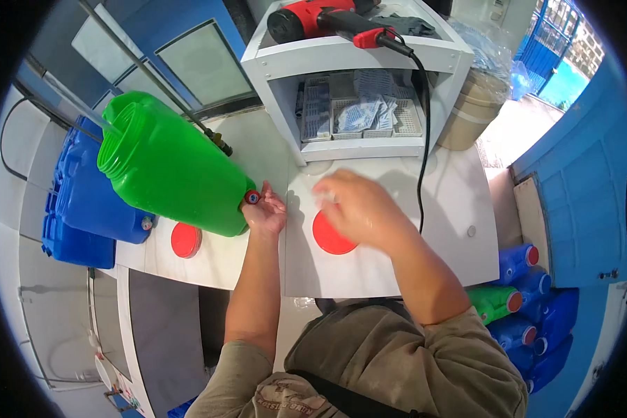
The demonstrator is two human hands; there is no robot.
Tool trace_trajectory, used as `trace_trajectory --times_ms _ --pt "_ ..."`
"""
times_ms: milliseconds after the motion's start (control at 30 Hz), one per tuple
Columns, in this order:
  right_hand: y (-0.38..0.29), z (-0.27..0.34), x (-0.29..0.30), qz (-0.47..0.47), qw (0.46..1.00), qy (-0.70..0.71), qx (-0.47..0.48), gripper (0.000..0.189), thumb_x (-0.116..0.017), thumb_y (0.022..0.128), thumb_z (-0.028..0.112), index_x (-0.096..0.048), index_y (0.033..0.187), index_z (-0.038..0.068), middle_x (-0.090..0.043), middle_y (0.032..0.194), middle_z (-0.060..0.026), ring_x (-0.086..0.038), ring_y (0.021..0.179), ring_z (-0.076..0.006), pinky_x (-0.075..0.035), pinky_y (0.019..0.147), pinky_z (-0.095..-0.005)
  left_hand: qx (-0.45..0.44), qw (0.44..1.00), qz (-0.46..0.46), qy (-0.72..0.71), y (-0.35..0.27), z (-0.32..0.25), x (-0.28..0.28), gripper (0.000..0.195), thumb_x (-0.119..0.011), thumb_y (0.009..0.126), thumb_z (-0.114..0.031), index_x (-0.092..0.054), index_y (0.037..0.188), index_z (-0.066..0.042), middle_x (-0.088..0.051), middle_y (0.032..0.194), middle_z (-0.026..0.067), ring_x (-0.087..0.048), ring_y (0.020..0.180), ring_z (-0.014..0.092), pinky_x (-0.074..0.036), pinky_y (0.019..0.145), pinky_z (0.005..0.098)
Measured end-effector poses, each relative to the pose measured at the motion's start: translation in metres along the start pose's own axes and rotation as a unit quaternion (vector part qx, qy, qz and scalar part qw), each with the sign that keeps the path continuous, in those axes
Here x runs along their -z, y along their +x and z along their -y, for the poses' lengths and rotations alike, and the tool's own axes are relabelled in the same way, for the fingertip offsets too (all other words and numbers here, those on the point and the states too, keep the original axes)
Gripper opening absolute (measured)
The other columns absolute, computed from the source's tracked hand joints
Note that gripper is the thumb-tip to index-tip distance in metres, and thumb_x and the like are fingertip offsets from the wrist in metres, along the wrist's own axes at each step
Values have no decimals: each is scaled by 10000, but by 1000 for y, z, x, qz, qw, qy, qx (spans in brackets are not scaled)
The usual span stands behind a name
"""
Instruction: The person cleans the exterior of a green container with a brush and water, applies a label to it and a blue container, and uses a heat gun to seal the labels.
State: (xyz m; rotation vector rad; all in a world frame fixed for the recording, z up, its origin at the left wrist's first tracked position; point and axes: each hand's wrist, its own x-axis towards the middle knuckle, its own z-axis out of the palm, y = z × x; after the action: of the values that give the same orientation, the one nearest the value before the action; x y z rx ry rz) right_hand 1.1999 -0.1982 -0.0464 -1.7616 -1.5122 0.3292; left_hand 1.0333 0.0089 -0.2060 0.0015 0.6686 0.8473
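Note:
A translucent green plastic jerrycan [183, 167] stands on the white counter with its threaded mouth uncovered. A clear tube [96, 117] runs into that mouth. My left hand [266, 211] is palm up at the small red cap [252, 197] low on the jerrycan's side; whether it grips the cap is unclear. My right hand [363, 209], blurred, hovers over a round red lid [332, 235] on the counter. Something small and pale may be at its fingertips, but the blur hides it. Another red screw lid [186, 240] lies in front of the jerrycan.
Blue jerrycans [104, 183] stand at the left. A white shelf unit [360, 151] holds a red heat gun [313, 21] and baskets of printed packets [366, 115]. Its black cord [426, 130] hangs onto the counter. Several capped containers [533, 308] are stacked at right.

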Motion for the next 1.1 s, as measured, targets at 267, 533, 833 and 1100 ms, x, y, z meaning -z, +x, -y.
trace_trajectory --times_ms 267,533,833,1100 --pt "93 -143 41 -275 920 -173 -218 189 -614 902 201 -693 1020 76 -701 1018 -190 -666 992 -378 -528 855 -454 -39 991 -104 70 -3 5 -12 320 -387 1027 -475 -500 905 -201 -668 878 -46 -508 600 55 -407 496 188" --pt "136 -197 28 -184 907 -184 -331 293 -718 848 340 -719 989 83 -723 1007 -161 -674 1010 -355 -526 883 -438 -10 992 -97 79 -11 -16 9 321 -399 1033 -455 -527 972 -168 -661 893 -63 -514 618 60 -409 503 194" --pt "114 -221 43 -433 859 41 -271 276 -686 844 292 -719 938 34 -724 929 -192 -696 955 -335 -519 830 -409 19 916 88 391 -77 3 -3 375 -538 998 -412 -533 1191 -90 -646 1079 16 -585 821 106 -485 708 238" --pt "38 -16 23 58 928 362 -71 153 -623 962 216 -594 949 66 -592 802 28 -538 753 -46 -425 660 -221 -294 682 252 620 -148 -24 -60 351 -593 985 -175 -516 1279 1 -611 1185 88 -568 1031 130 -468 912 303"
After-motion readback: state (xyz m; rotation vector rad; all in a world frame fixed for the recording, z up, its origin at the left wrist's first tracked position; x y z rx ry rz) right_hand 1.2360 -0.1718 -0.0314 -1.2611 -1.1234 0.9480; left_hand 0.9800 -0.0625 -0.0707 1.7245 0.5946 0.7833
